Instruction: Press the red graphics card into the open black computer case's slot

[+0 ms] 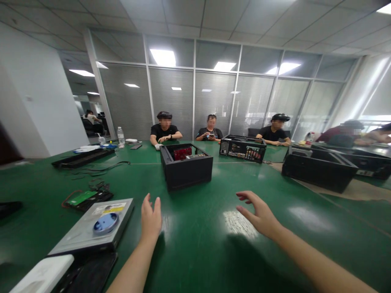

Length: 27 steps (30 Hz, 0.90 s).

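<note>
My left hand (pixel 152 216) is held over the green table (pixel 195 244), fingers apart and nothing in it. To its left lies a silver optical drive (pixel 82 234) with a round blue lid (pixel 105 223) on top. My right hand (pixel 258 213) hovers on the other side, fingers spread and slightly curled, also holding nothing. Beyond both hands, apart from them, stands a black computer case (pixel 189 173) with an open top. A red circuit board (pixel 182 154) shows inside it.
A green circuit board (pixel 82 198) with loose cables sits at left, near a long black panel (pixel 82 158). A white box (pixel 45 272) is at lower left. More computer cases (pixel 242 148) stand farther back and right. Several people sit around the table. A water bottle (pixel 121 137) stands far left.
</note>
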Tool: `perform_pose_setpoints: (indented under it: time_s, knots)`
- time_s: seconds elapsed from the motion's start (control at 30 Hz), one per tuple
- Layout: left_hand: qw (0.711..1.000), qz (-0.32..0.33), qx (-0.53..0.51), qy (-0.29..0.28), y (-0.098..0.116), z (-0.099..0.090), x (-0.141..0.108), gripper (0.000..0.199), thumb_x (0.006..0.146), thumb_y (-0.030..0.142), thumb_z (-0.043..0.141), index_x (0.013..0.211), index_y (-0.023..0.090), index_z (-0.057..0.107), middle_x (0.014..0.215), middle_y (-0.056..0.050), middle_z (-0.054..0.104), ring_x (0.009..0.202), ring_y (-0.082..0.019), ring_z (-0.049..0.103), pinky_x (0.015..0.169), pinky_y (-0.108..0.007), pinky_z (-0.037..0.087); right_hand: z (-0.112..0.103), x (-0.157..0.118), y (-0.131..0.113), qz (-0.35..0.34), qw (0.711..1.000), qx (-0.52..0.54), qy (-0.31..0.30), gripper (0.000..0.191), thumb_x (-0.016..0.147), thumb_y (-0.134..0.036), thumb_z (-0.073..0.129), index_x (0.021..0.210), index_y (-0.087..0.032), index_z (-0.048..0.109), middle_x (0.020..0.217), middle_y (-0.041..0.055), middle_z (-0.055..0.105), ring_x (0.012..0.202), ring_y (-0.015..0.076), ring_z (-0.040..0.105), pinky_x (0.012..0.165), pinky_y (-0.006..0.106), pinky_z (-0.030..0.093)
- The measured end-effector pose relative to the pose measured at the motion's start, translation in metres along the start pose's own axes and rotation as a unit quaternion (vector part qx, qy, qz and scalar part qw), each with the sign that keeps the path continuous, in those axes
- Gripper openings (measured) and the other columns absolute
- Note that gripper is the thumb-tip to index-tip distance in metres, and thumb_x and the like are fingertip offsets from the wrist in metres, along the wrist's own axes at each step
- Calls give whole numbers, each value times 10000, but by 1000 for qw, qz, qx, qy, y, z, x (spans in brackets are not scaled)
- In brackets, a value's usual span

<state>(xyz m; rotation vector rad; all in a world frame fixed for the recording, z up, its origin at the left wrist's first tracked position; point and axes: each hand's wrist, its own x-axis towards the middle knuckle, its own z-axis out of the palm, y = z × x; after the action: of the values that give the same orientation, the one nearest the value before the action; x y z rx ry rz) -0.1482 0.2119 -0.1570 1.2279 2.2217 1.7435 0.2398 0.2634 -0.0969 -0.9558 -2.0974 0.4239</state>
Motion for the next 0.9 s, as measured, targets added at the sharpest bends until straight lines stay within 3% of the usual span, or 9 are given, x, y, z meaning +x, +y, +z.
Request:
perform_pose_setpoints:
  time_s: [0.1, 0.17, 0.3, 0.4, 0.53, 0.67, 0.77, 0.9]
  knots:
    - [997, 43, -28, -51, 2, 3, -5, 572, 959, 507, 395, 1445, 206, 422, 1466, -136, 483, 1257, -268, 545, 1102, -470, 399, 15, 76, -35, -107, 994, -28, -8, 450, 920, -515, 577, 1267, -228, 559, 1222, 117, 610, 1130, 279, 572, 967, 433, 465]
    - [994, 75, -21, -71, 6, 3, -9, 538, 966, 490, 399, 1448, 254, 434, 1469, -97, 494, 1273, -261, 536, 1105, -471, 399, 31, 139, -53, -142, 988, -60, -19, 406, 969, -518, 495, 1210, -208, 597, 1201, 114, 622, 1137, 266, 567, 1004, 419, 435]
    - [993, 96, -8, -63, 8, 0, -10, 513, 968, 470, 409, 1438, 268, 454, 1444, -77, 521, 1261, -248, 545, 1114, -456, 393, 71, 244, -70, -94, 979, -164, -83, 533, 1007, -561, 379, 1143, -113, 633, 1216, 144, 625, 1201, 264, 528, 1057, 392, 365]
    - [996, 68, -24, -49, 2, -1, -6, 524, 963, 479, 414, 1429, 244, 462, 1423, -93, 530, 1214, -249, 566, 1091, -459, 411, 96, 278, -72, -56, 971, -190, -133, 623, 977, -628, 400, 1235, -98, 598, 1309, 158, 602, 1248, 284, 508, 1067, 402, 345]
    - [998, 15, -57, -16, -4, -2, -1, 528, 954, 494, 425, 1402, 220, 487, 1350, -119, 572, 1157, -259, 587, 1050, -470, 438, 106, 278, -72, -14, 953, -215, -214, 684, 917, -725, 403, 1210, -156, 644, 1289, 136, 645, 1203, 308, 565, 1044, 419, 360]
    - [995, 17, -91, 36, -3, -4, 1, 491, 957, 480, 435, 1367, 226, 523, 1358, -111, 572, 1236, -255, 546, 1104, -442, 383, 89, 246, -78, 11, 938, -231, -259, 689, 908, -738, 374, 1214, -188, 654, 1314, 140, 636, 1210, 348, 564, 1035, 487, 353]
    - [990, -5, -125, 65, -4, -5, 4, 498, 959, 502, 427, 1365, 233, 530, 1374, -103, 566, 1290, -252, 509, 1134, -429, 344, 64, 196, -94, 6, 934, -240, -265, 703, 915, -739, 337, 1273, -205, 620, 1363, 143, 598, 1246, 370, 530, 1032, 544, 336]
    - [979, -73, -190, 26, -6, -5, 11, 590, 947, 600, 380, 1407, 248, 493, 1402, -111, 549, 1259, -261, 537, 1089, -457, 388, 17, 98, -135, -27, 932, -261, -250, 718, 954, -710, 235, 1282, -193, 611, 1305, 164, 620, 1214, 359, 543, 988, 544, 371]
